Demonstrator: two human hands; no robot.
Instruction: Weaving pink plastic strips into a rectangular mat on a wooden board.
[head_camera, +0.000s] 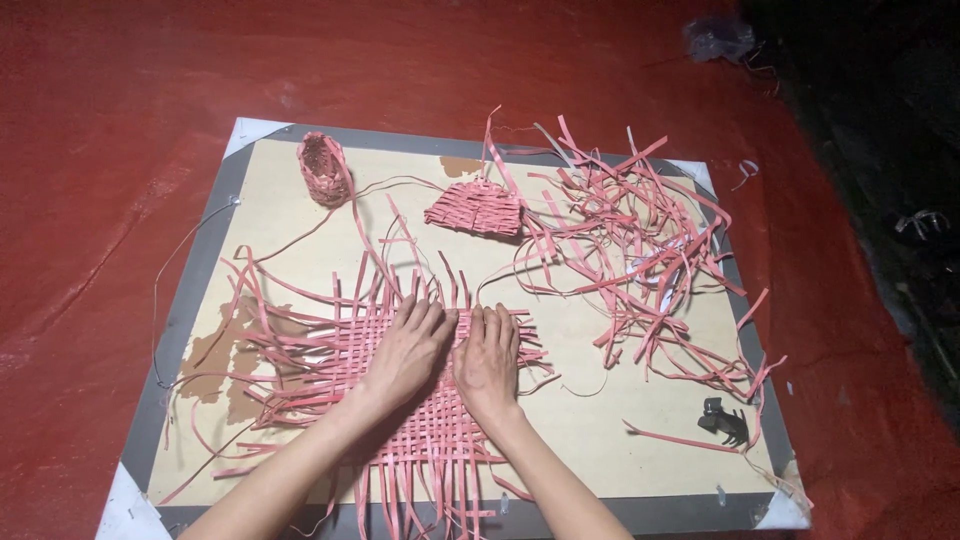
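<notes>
A flat woven mat of pink strips (320, 355) lies on a pale board (590, 420), loose strip ends sticking out on all sides. My left hand (405, 350) rests palm down on the mat's middle, fingers spread toward its far edge. My right hand (488, 358) lies flat beside it, almost touching, fingertips on the strips at the mat's far right part. Neither hand grips anything.
A small woven pink tube (324, 168) lies at the board's far left. A small woven pink piece (477, 208) sits mid-back, a tangle of loose pink strips (640, 240) at back right. A dark clip (724, 422) lies near the right edge. Red floor (90, 230) surrounds the board.
</notes>
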